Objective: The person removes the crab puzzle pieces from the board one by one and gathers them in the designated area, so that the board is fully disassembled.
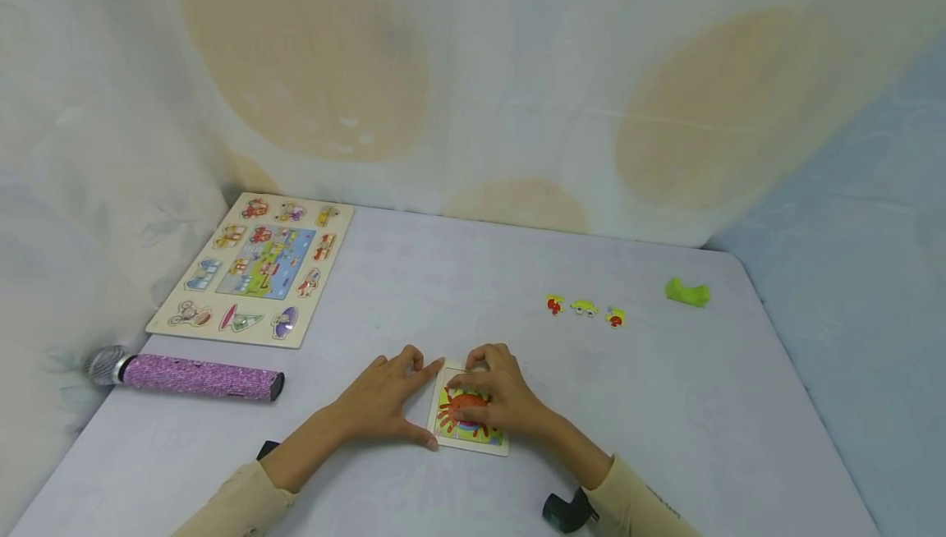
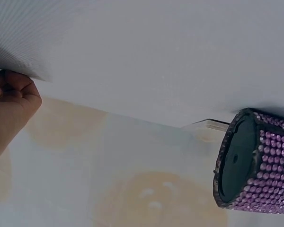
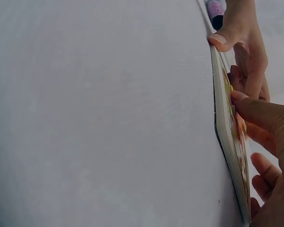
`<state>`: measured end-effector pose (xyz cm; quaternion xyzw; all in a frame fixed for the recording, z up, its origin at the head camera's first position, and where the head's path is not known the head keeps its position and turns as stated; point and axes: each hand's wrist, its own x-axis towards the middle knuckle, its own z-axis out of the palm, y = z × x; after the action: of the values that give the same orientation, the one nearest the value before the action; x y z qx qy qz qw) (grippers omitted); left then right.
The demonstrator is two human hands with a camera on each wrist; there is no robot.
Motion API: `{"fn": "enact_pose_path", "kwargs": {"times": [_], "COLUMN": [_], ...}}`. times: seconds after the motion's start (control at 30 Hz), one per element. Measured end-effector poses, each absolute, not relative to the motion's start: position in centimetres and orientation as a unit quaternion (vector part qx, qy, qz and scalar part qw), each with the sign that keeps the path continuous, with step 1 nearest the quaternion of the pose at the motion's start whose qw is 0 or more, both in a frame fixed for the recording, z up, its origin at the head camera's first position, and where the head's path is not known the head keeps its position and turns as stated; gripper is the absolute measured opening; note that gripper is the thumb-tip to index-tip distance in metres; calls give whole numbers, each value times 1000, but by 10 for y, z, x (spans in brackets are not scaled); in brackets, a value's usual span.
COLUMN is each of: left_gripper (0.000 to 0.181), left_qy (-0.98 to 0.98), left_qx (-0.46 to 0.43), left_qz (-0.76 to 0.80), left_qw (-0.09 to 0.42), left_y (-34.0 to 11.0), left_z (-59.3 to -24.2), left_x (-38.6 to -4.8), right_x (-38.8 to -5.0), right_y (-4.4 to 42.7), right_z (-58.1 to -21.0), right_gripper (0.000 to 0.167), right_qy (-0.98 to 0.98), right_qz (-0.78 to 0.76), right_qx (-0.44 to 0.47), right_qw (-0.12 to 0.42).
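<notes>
A small framed crab puzzle [image 1: 473,444] lies on the table, showing a red crab on yellow and green. My left hand [image 1: 380,401] braces the frame's left side, its extended index finger at the upper corner and thumb at the lower one. Over the picture, my right hand [image 1: 506,393] grips a red crab puzzle piece [image 1: 460,400] between thumb and index finger; the hand hides part of it. In the right wrist view, the right thumb [image 3: 248,106] touches the picture surface. The left wrist view shows one hand [image 2: 16,101] at its left edge.
Three small puzzle pieces [image 1: 584,308] lie in a row to the right, beyond the hands. A green object [image 1: 688,292] sits farther right. At left are a large wooden picture board [image 1: 314,311] and a purple glittery microphone [image 1: 199,378]. Fabric walls [image 1: 502,110] border the table.
</notes>
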<state>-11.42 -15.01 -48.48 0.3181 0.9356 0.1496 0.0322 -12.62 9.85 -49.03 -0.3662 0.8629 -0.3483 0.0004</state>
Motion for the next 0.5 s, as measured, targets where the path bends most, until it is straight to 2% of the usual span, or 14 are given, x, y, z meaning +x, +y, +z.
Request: {"fn": "enact_pose_path", "kwargs": {"times": [0.2,0.5], "left_gripper": [110,110], "left_qy": [935,935], "left_qx": [320,319], "left_qz": [151,152], "left_qw": [30,29], "left_y": [-150,-150], "left_z": [-485,-486], "left_x": [-114,-114], "right_x": [-125,-122], "right_y": [101,101], "right_z": [-492,-494], "right_gripper": [31,39], "right_qy": [855,849], "right_qz": [-352,-368], "right_qx": [-381,-378], "right_qw": [-12,-37]}}
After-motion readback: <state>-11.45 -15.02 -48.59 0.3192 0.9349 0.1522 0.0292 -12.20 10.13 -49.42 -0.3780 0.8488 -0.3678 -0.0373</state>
